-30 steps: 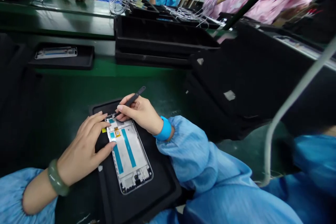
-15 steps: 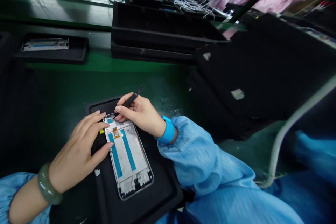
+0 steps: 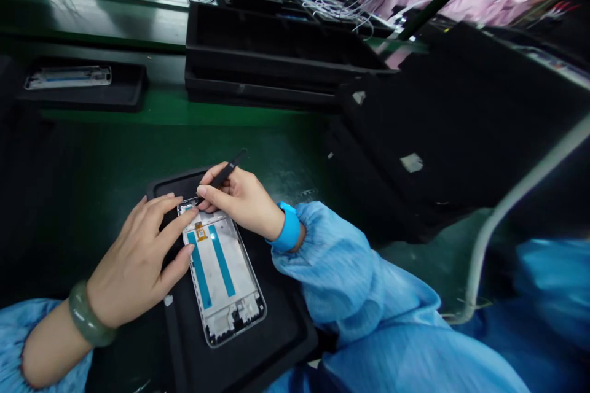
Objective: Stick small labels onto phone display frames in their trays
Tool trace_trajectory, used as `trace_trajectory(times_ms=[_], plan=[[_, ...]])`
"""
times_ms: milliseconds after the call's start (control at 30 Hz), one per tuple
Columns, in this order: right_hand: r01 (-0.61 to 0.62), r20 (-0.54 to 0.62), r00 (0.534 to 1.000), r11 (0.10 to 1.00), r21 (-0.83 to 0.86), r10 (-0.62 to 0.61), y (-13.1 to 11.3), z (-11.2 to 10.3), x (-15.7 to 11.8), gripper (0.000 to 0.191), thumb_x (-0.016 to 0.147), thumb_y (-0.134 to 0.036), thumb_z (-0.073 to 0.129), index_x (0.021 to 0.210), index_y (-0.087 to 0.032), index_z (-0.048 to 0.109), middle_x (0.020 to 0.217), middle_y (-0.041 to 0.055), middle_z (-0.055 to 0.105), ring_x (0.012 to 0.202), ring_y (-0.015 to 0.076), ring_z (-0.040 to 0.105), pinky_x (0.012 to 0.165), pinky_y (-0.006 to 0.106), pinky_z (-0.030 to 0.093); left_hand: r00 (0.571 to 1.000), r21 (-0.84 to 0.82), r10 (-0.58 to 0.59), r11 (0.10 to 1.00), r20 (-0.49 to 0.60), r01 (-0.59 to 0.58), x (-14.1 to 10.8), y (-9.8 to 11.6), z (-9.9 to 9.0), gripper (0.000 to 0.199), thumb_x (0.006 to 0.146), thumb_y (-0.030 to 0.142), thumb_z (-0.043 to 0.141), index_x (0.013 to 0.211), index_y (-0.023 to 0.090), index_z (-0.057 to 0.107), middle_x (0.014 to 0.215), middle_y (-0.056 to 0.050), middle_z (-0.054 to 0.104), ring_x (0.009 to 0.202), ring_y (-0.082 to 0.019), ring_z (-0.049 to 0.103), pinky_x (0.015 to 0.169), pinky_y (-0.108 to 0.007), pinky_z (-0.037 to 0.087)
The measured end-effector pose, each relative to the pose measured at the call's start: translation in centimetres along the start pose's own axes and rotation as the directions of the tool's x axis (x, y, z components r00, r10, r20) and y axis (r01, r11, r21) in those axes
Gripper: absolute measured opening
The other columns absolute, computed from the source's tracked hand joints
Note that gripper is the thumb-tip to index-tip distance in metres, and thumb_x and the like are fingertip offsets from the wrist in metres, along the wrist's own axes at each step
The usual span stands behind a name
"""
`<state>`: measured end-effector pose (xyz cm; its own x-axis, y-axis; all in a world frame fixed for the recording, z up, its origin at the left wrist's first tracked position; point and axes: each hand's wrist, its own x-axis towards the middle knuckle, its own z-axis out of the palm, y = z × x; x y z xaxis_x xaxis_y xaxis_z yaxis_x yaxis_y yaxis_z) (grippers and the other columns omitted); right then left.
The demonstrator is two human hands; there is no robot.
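We have one phone frame [image 3: 216,280] with two blue strips [image 3: 222,261] on one black tray [image 3: 286,314] upon the desk [image 3: 281,144]. Our right hand [image 3: 242,199] pinches one pair of tweezers [image 3: 225,173] between closed fingers; our left hand [image 3: 136,267] rests on the frame, fingers loosely spread.

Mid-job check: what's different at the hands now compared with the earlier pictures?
The left hand has moved its index finger farther right over the phone frame's upper end, toward the tweezers, hiding the yellow tab. Nothing was visibly picked up or let go. The right hand still holds the tweezers; the frame stays on the black tray.
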<state>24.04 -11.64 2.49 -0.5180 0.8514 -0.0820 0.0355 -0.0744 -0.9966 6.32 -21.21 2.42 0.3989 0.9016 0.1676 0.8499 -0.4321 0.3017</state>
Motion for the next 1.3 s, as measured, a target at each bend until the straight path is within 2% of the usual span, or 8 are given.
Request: trace_trajectory(times_ms=[200,300,400,500,633,867,1067,1300], plan=[[0.056,-0.003,0.998,0.986,-0.16,-0.057,0.0,0.1,-0.4,0.016,0.081,-0.032,0.061,0.086,-0.018,0.053,0.069,-0.001,0.06,0.067,0.013,0.065,0.062,0.024,0.056,1.0,0.096,-0.026,0.995,0.006,0.025,0.5,0.6,-0.4,0.043,0.085,0.032,0.045,0.127,0.021,0.046,0.125,-0.011,0.045,0.12,-0.028,0.041,0.105,-0.051,0.03],[0.078,-0.125,0.989,0.995,-0.056,-0.084,-0.3,0.0,-0.5,0.022,0.079,-0.036,0.063,0.086,-0.018,0.053,0.068,-0.0018,0.058,0.063,0.0118,0.064,0.058,0.023,0.055,0.999,0.109,-0.042,0.993,0.011,0.041,0.6,0.8,-0.4,0.04,0.085,0.031,0.043,0.124,0.02,0.049,0.124,-0.011,0.046,0.119,-0.027,0.041,0.104,-0.051,0.03],[0.195,-0.196,0.963,0.98,0.031,-0.185,-0.7,-0.2,-0.3,0.026,0.077,-0.038,0.066,0.085,-0.018,0.052,0.073,-0.0018,0.058,0.066,0.0109,0.063,0.063,0.024,0.056,0.999,0.094,-0.046,0.995,0.002,0.045,0.5,0.8,-0.3,0.039,0.086,0.031,0.042,0.123,0.021,0.048,0.125,-0.01,0.045,0.12,-0.027,0.04,0.103,-0.051,0.032],[0.291,-0.124,0.949,0.957,-0.011,-0.29,-0.8,-0.5,0.3,0.023,0.08,-0.037,0.063,0.086,-0.017,0.053,0.083,0.0007,0.059,0.076,0.0121,0.063,0.074,0.028,0.055,0.999,0.068,-0.054,0.996,-0.008,0.054,0.4,0.7,0.0,0.039,0.086,0.031,0.042,0.123,0.021,0.048,0.126,-0.011,0.043,0.121,-0.027,0.039,0.103,-0.051,0.033],[0.295,0.001,0.955,0.948,-0.119,-0.297,-0.3,-0.5,1.1,0.019,0.081,-0.031,0.061,0.091,-0.017,0.053,0.087,0.0029,0.059,0.08,0.0141,0.062,0.076,0.032,0.054,0.998,0.046,-0.066,0.997,-0.016,0.066,0.3,0.7,0.2,0.04,0.086,0.032,0.043,0.123,0.021,0.048,0.127,-0.01,0.043,0.122,-0.028,0.039,0.104,-0.051,0.032],[0.245,0.072,0.969,0.951,-0.187,-0.236,-0.3,-0.5,0.8,0.018,0.079,-0.023,0.058,0.093,-0.017,0.049,0.085,0.003,0.061,0.076,0.0133,0.062,0.07,0.028,0.052,0.997,0.043,-0.072,0.996,-0.001,0.072,0.2,0.7,0.3,0.045,0.088,0.033,0.04,0.131,0.019,0.041,0.129,-0.011,0.041,0.123,-0.027,0.037,0.105,-0.05,0.031],[0.294,0.111,0.956,0.889,-0.351,-0.272,-0.3,-0.6,0.9,0.013,0.081,-0.024,0.057,0.09,-0.016,0.051,0.08,0.0003,0.06,0.069,0.0102,0.059,0.063,0.023,0.05,0.997,0.035,-0.072,0.997,0.002,0.072,0.2,0.6,0.3,0.045,0.089,0.033,0.039,0.132,0.02,0.04,0.13,-0.011,0.04,0.124,-0.027,0.036,0.105,-0.05,0.031],[0.337,0.125,0.941,0.863,-0.376,-0.313,-0.4,-0.4,0.7,0.01,0.082,-0.022,0.056,0.089,-0.016,0.052,0.081,-0.0004,0.059,0.073,0.0097,0.059,0.067,0.022,0.051,0.998,0.036,-0.069,0.997,0.0,0.068,0.2,0.6,0.3,0.045,0.089,0.033,0.038,0.132,0.02,0.039,0.13,-0.011,0.04,0.123,-0.027,0.036,0.104,-0.05,0.033]])
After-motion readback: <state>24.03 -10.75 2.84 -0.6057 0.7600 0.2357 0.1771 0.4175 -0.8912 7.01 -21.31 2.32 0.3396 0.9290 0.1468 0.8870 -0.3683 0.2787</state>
